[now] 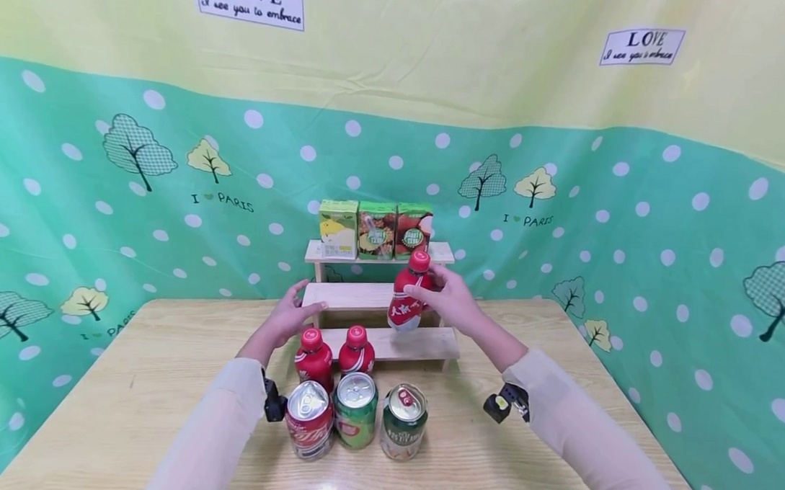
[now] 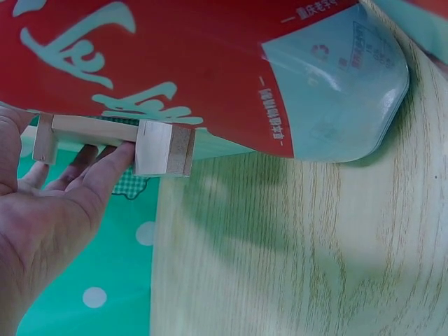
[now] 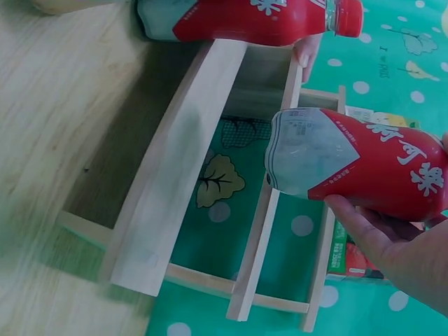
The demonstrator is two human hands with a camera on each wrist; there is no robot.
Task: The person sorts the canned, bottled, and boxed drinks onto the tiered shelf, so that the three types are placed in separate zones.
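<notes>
My right hand point(image 1: 452, 301) grips a red-capped drink bottle point(image 1: 409, 296) with a red label. It is slightly tilted, in front of the right part of the middle tier of a wooden step shelf point(image 1: 348, 295); its clear base point(image 3: 301, 150) shows in the right wrist view. My left hand point(image 1: 287, 319) holds the left end of that tier, thumb over the board and fingers at the side and behind. In the left wrist view, fingers point(image 2: 105, 171) touch the wood. Two similar bottles, a left one point(image 1: 313, 361) and a right one point(image 1: 357, 353), stand before the shelf.
Three juice boxes stand on the top tier: a yellow-green one point(image 1: 338, 232), a middle one point(image 1: 376, 233) and a red-fruit one point(image 1: 414, 235). Nearest me are a red can point(image 1: 310, 429), a green can point(image 1: 355, 417) and a dark green can point(image 1: 403, 429). Patterned cloth point(image 1: 239, 175) hangs behind the table point(image 1: 168, 352).
</notes>
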